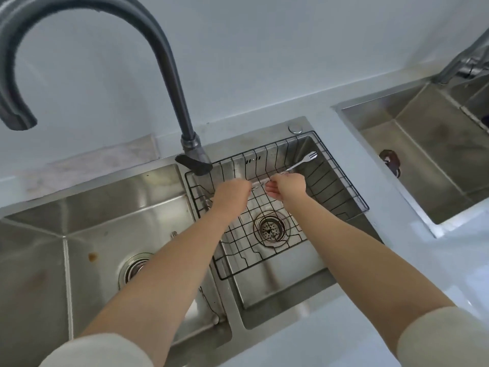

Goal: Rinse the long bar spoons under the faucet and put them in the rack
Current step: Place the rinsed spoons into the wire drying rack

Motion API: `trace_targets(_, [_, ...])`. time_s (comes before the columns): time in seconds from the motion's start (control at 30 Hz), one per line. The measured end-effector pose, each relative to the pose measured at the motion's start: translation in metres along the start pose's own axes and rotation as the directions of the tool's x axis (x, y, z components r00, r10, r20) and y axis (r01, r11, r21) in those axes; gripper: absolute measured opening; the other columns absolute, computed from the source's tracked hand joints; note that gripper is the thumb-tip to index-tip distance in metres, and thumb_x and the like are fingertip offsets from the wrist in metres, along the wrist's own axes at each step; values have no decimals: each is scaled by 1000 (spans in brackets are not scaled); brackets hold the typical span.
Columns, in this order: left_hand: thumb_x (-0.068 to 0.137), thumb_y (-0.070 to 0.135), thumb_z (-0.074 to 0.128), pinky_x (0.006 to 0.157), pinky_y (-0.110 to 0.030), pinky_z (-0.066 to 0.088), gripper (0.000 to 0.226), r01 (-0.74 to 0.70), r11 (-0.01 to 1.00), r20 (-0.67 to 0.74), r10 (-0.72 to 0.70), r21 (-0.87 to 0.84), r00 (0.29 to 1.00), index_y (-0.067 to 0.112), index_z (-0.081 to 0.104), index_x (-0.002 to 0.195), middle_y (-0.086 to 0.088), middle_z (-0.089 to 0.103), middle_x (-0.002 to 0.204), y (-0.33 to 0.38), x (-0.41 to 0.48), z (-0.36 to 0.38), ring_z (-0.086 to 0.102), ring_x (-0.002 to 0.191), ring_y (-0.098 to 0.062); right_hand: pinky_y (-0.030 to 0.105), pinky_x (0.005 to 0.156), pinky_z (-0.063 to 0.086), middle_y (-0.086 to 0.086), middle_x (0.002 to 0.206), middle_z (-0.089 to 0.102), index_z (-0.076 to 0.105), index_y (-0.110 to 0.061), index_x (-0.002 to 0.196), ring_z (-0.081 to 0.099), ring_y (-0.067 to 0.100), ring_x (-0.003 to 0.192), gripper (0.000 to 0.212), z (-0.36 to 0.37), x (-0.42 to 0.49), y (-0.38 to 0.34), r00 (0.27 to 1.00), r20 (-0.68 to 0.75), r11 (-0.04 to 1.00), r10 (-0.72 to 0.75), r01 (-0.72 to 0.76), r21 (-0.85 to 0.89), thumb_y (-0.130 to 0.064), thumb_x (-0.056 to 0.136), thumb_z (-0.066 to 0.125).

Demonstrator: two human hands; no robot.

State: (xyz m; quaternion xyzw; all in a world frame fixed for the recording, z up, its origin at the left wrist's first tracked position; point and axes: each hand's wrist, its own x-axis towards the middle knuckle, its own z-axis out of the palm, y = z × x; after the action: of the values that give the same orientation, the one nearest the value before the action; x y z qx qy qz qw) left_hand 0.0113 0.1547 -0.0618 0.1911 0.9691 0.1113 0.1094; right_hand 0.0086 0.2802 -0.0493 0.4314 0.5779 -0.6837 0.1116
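The middle of the bar spoon (296, 165) is hidden inside both hands and blurred between them. Its long axis runs from 8 to 2 o'clock, with the forked end pointing to 2 o'clock over the wire rack (341, 178). The right hand (287, 188) grasps its shaft; the left hand (232, 193) is clenched on the lower end, at 8 o'clock from it
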Motion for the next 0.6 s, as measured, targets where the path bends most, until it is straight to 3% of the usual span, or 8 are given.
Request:
trace_targets(0.07, [92,4,44,73,-39,49,20,0,997,33,-3,79,999,7,61,101,-12,67,101,2,9,11,62,95,-32,13,29,32,1,27,40,37,-8,63,35,7,18,31,1,17,2,998,7,998,69,-69,9,5,92,40])
trace_targets(0.13, [90,-1,41,76,-39,50,23,-6,991,76,-5,133,997,5,59,105,-14,66,104,6,17,22,63,99,-33,15,36,44,8,43,42,39,-6,65,36,6,17,29,4,35,7,993,-14,993,119,-119,-8,3,93,39])
trace_targets(0.2, [89,-3,41,79,-39,50,28,-16,986,101,0,165,995,4,57,110,-13,66,109,8,23,35,62,103,-32,29,82,56,11,50,42,52,4,82,38,7,18,16,7,52,13,988,-37,989,147,-148,-27,2,93,40])
trace_targets(0.27, [89,-3,41,81,-37,50,30,-21,982,116,0,186,993,5,56,114,-12,65,112,9,29,46,61,106,-31,41,106,37,8,33,40,49,13,122,34,9,17,33,8,67,21,976,-58,978,208,-209,-14,4,92,38])
trace_targets(0.33, [89,-3,40,83,-37,49,32,-10,980,141,-19,200,990,5,56,116,-13,64,114,8,33,55,59,108,-30,27,82,55,6,27,39,38,13,133,32,8,16,41,7,77,26,970,-46,971,239,-240,-19,4,93,38])
trace_targets(0.4, [89,-4,39,83,-38,49,32,-3,980,168,-31,198,985,3,56,115,-14,63,115,9,37,61,58,109,-31,15,36,44,12,43,44,45,8,129,36,7,17,36,7,83,30,970,-41,970,239,-240,-35,2,93,40])
trace_targets(0.5, [88,-4,40,83,-38,48,32,-13,980,176,-23,199,984,3,56,116,-15,61,116,9,40,68,56,110,-31,14,30,42,12,60,52,54,5,94,51,9,26,9,4,91,37,981,-105,975,164,-177,-134,-1,92,47])
trace_targets(0.6, [88,-3,41,83,-37,48,32,-23,980,166,-10,200,986,3,55,116,-14,60,117,7,43,73,54,111,-30,15,31,44,12,61,54,50,2,72,50,7,22,19,1,97,41,980,-122,970,156,-175,-167,-1,90,49])
